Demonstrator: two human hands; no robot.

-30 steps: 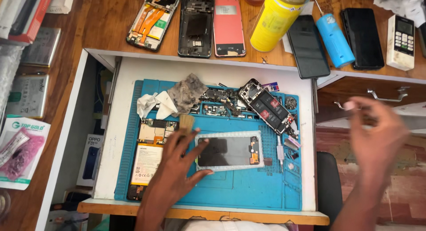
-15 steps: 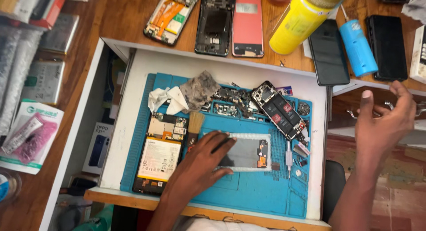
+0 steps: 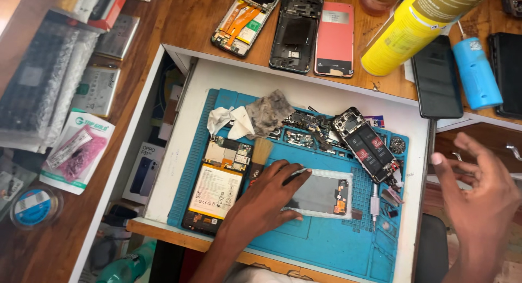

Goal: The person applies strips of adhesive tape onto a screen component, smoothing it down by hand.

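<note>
My left hand [image 3: 261, 201] lies flat on a silver phone display frame [image 3: 326, 193] on the blue work mat [image 3: 326, 245], fingers spread across the frame's left half. A small brush [image 3: 261, 152] stands just above the hand. Left of it lies an opened phone with a white battery [image 3: 217, 188]. A second opened phone [image 3: 365, 144] lies tilted at the mat's upper right. My right hand [image 3: 478, 201] hovers off the tray's right edge, fingers apart, with nothing in it.
A grey rag [image 3: 269, 113], white tissue [image 3: 228, 122] and loose circuit boards [image 3: 304, 128] crowd the mat's top. A screwdriver [image 3: 374, 204] lies right of the frame. On the wooden desk are three phone shells [image 3: 296, 32], a yellow can [image 3: 413, 27], a black phone [image 3: 436, 79] and a blue bottle [image 3: 476, 71].
My left hand has slid right onto the display frame. My right hand has lowered and spread its fingers beside the tray.
</note>
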